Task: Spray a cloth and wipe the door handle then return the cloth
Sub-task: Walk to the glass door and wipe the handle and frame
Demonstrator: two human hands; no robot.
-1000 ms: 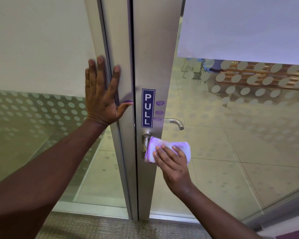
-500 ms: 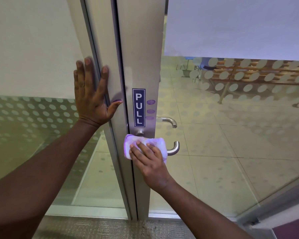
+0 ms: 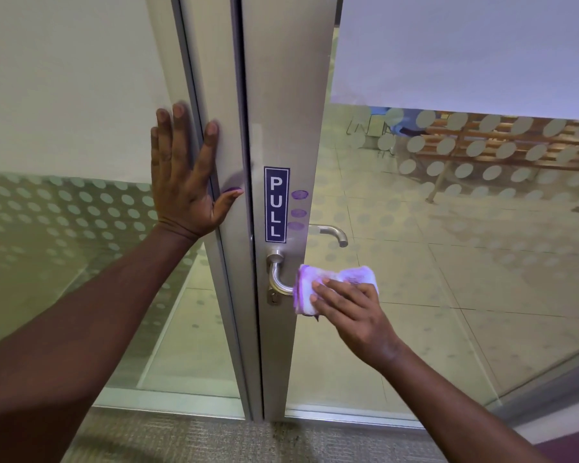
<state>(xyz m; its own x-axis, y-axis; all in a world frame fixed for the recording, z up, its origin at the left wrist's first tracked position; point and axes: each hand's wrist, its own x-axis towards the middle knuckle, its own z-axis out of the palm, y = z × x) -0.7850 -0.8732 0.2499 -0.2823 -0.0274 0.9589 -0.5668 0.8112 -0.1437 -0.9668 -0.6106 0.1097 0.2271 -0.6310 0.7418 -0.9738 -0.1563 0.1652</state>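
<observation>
My right hand (image 3: 355, 312) presses one folded white-and-purple cloth (image 3: 335, 282) around the free end of the near door handle (image 3: 276, 279), fingers closed over it. My left hand (image 3: 184, 182) lies flat and open on the metal frame (image 3: 221, 95). A second handle (image 3: 330, 232) shows through the glass, beside one PULL sign (image 3: 276, 204) and three purple smudges (image 3: 298, 212).

The door's metal frame (image 3: 281, 95) carries a steel handle (image 3: 276, 279), a blue "PULL" sticker (image 3: 276, 204) just above it, and three purple smudges (image 3: 299, 212) beside the sticker. A folded cloth (image 3: 335, 285) covers the handle's free end. At the foot of the frame lies grey carpet (image 3: 214, 442).
</observation>
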